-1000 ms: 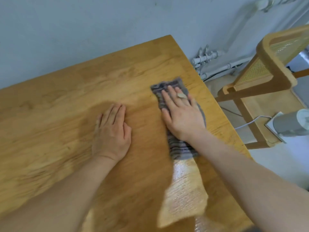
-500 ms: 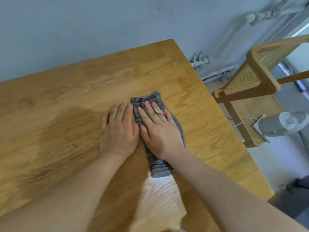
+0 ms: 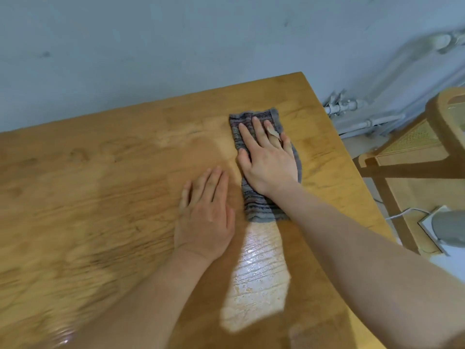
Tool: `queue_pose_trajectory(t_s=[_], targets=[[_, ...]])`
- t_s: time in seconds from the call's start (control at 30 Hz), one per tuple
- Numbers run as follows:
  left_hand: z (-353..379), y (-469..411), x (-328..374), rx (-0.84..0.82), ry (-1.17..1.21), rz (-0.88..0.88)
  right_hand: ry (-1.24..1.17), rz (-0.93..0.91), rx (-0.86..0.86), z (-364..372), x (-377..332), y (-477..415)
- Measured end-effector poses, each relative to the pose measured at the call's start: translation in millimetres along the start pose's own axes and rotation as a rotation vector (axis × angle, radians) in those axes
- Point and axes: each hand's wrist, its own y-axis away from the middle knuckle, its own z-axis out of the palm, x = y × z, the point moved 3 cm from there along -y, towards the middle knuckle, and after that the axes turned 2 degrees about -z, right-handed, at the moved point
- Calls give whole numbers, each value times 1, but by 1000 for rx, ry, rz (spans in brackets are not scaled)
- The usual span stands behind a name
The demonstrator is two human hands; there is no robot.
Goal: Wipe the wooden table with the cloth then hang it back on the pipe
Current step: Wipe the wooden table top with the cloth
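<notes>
the cloth (image 3: 259,205), grey with thin darker stripes and folded into a long strip, lies flat on the wooden table (image 3: 100,197) towards its far right corner; the right hand (image 3: 269,159) rests on top of it, palm down, fingers straight and spread, pressing rather than grasping; a pale plaster (image 3: 273,132) wraps one finger; the left hand (image 3: 206,217) lies flat on bare wood just left of the cloth, fingers straight, holding nothing; a glossy wet streak (image 3: 259,273) runs from the cloth's near end towards the near edge; beyond the table's right edge a pipe (image 3: 364,122) runs along the grey wall (image 3: 176,46); a wooden chair (image 3: 427,137) with a woven back stands at right.
</notes>
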Motion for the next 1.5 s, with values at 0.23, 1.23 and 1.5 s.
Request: queue_pose_trajectory(t_s=[0.23,1.23,1.5], targets=[[-3,-7,1,-59,-47,15,33,-213,-50,-7,13,-67],[-4,-116,31,-49,-89,50,-22,77,21,-21,97,-99],[-2,-111,30,-54,-65,59,1,153,90,-20,109,-62]])
